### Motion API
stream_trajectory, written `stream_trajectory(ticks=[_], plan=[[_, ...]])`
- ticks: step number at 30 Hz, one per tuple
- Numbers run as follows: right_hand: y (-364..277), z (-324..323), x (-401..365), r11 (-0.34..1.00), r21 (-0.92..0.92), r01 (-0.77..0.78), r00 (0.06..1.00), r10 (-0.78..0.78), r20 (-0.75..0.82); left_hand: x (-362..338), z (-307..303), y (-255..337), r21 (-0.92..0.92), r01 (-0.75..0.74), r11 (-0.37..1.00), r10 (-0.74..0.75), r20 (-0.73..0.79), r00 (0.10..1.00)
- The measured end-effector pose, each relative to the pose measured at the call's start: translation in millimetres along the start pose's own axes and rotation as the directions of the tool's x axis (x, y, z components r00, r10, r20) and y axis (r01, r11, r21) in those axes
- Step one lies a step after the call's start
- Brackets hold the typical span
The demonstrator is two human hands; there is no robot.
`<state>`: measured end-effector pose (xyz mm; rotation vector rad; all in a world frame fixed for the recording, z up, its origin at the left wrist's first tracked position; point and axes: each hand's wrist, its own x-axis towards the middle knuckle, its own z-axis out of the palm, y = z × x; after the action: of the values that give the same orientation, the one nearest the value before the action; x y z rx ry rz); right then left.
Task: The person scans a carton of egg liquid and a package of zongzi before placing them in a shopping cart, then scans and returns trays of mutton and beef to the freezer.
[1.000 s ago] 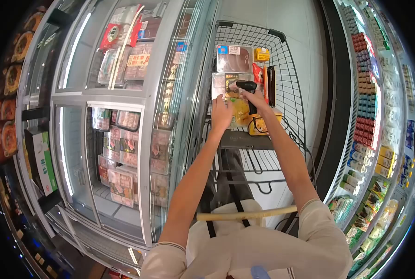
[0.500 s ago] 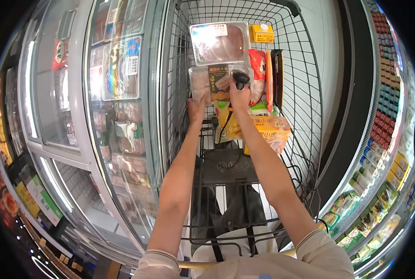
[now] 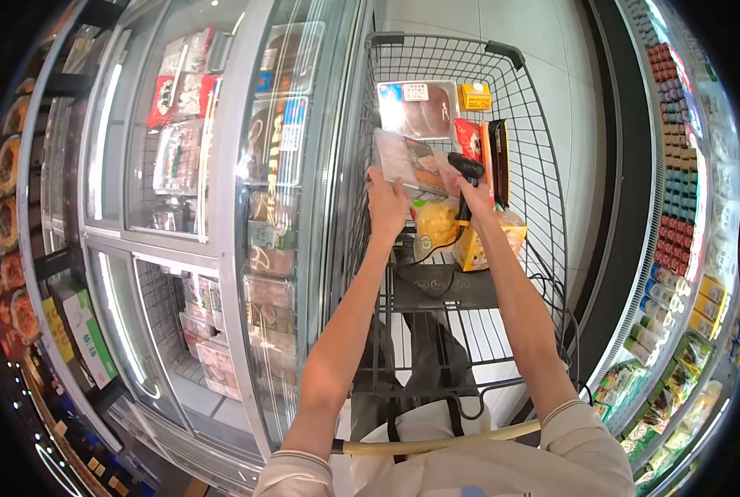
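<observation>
A clear-wrapped tray of sliced meat (image 3: 428, 166) with a dark label sits tilted between my hands inside the cart. My left hand (image 3: 388, 203) grips its left corner, fingers bent around the edge. My right hand (image 3: 475, 199) is closed around a black handheld device (image 3: 466, 165) with a rounded head and a cord, and its fingers also meet the tray's right side. Beyond lies a larger meat tray (image 3: 418, 110) with a white label. Below the held tray are a yellow bag (image 3: 436, 228) and a yellow box (image 3: 490, 242).
The wire shopping cart (image 3: 552, 166) surrounds the goods, which include a small yellow carton (image 3: 475, 97), a red package (image 3: 469, 138) and a dark upright package (image 3: 498, 161). A glass-doored freezer (image 3: 304, 166) stands close on the left. Stocked shelves (image 3: 677, 207) line the right.
The view has shifted, so the cart appears farther right and lower. The held tray has turned and now slants down toward the right. Both hands have stayed at it.
</observation>
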<state>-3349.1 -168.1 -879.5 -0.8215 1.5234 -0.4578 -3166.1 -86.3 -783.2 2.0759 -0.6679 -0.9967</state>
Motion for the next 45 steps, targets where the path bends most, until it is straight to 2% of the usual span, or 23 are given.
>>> stream_trajectory(ticks=[2, 5, 9, 11, 13, 15, 17, 18, 19, 21, 23, 24, 26, 29, 30, 31, 32, 33, 34, 36, 39, 42, 45], plan=[[-21, -10, -48, 0.995, 0.091, 0.052, 0.999, -0.052, 0.007, -27, -22, 54, -0.059, -0.036, 0.998, 0.037, 0.010, 0.999], [-49, -29, -116, 0.954, 0.240, 0.180, 0.982, -0.187, 0.010, -76, -63, 88, -0.096, -0.279, 0.955, 0.281, 0.003, 0.960], [-112, -54, -244, 0.866, 0.313, 0.391, 0.920, -0.372, -0.121, -205, -170, 150, -0.223, -0.287, 0.932, 0.311, 0.083, 0.947], [-150, -65, -334, 0.776, 0.314, 0.547, 0.836, -0.526, -0.157, -270, -236, 159, -0.140, -0.253, 0.957, 0.279, 0.217, 0.935], [-170, -70, -408, 0.727, 0.386, 0.569, 0.813, -0.568, -0.128, -338, -294, 170, -0.158, -0.120, 0.980, 0.167, 0.329, 0.929], [-159, -59, -451, 0.660, 0.434, 0.613, 0.768, -0.628, -0.129, -383, -313, 127, -0.247, -0.275, 0.929, 0.316, 0.148, 0.937], [-155, -37, -499, 0.712, 0.320, 0.625, 0.749, -0.663, 0.014, -427, -329, 115, -0.371, -0.203, 0.906, 0.193, -0.064, 0.979], [-147, -23, -506, 0.691, 0.342, 0.637, 0.702, -0.703, 0.113, -444, -338, 107, -0.437, -0.157, 0.885, 0.103, -0.145, 0.984], [-130, -12, -501, 0.719, 0.317, 0.618, 0.686, -0.691, 0.229, -459, -345, 102, -0.505, -0.119, 0.855, 0.017, -0.202, 0.979], [-133, 10, -536, 0.705, 0.320, 0.633, 0.629, -0.709, 0.318, -477, -362, 71, -0.615, -0.137, 0.777, -0.043, -0.269, 0.962], [-146, 19, -565, 0.486, 0.376, 0.789, 0.368, -0.864, 0.345, -491, -372, 50, -0.747, -0.155, 0.647, -0.139, -0.315, 0.939], [-146, 25, -572, 0.586, 0.449, 0.674, 0.424, -0.805, 0.414, -493, -376, 28, -0.767, -0.176, 0.617, -0.123, -0.314, 0.941], [-150, 36, -590, 0.661, 0.518, 0.543, 0.463, -0.750, 0.472, -494, -381, -14, -0.813, -0.198, 0.548, -0.108, -0.303, 0.947], [-181, 52, -630, 0.597, 0.545, 0.589, 0.440, -0.802, 0.404, -510, -374, 35, -0.922, -0.179, 0.344, -0.055, -0.210, 0.976], [-181, 60, -632, 0.636, 0.510, 0.579, 0.428, -0.770, 0.473, -521, -368, 60, -0.936, -0.180, 0.302, -0.116, -0.223, 0.968], [-179, 69, -633, 0.676, 0.471, 0.567, 0.417, -0.729, 0.543, -518, -372, 61, -0.977, -0.069, 0.203, 0.074, -0.055, 0.996], [-184, 78, -644, 0.663, 0.501, 0.556, 0.368, -0.738, 0.566, -513, -376, 56, -0.990, 0.062, 0.127, 0.274, 0.095, 0.957], [-188, 86, -654, 0.650, 0.531, 0.544, 0.318, -0.745, 0.587, -512, -380, 52, -0.976, 0.203, 0.080, 0.472, 0.216, 0.855], [-172, 100, -644, 0.807, 0.480, 0.344, 0.355, -0.585, 0.729, -517, -376, 53, -0.962, 0.271, 0.001, 0.476, 0.239, 0.846], [-175, 112, -645, 0.768, 0.549, 0.329, 0.242, -0.630, 0.738, -526, -361, 56, -0.903, 0.402, -0.152, 0.491, 0.284, 0.823], [-176, 114, -644, 0.792, 0.476, 0.383, 0.163, -0.565, 0.808, -527, -360, 26, -0.783, 0.586, -0.207, 0.658, 0.332, 0.676], [-152, 126, -625, 0.869, 0.366, 0.332, 0.176, -0.438, 0.881, -532, -351, 23, -0.609, 0.724, -0.325, 0.766, 0.280, 0.579], [-154, 134, -634, 0.860, 0.408, 0.306, 0.188, -0.475, 0.860, -525, -357, 25, -0.585, 0.754, -0.298, 0.813, 0.259, 0.522]])
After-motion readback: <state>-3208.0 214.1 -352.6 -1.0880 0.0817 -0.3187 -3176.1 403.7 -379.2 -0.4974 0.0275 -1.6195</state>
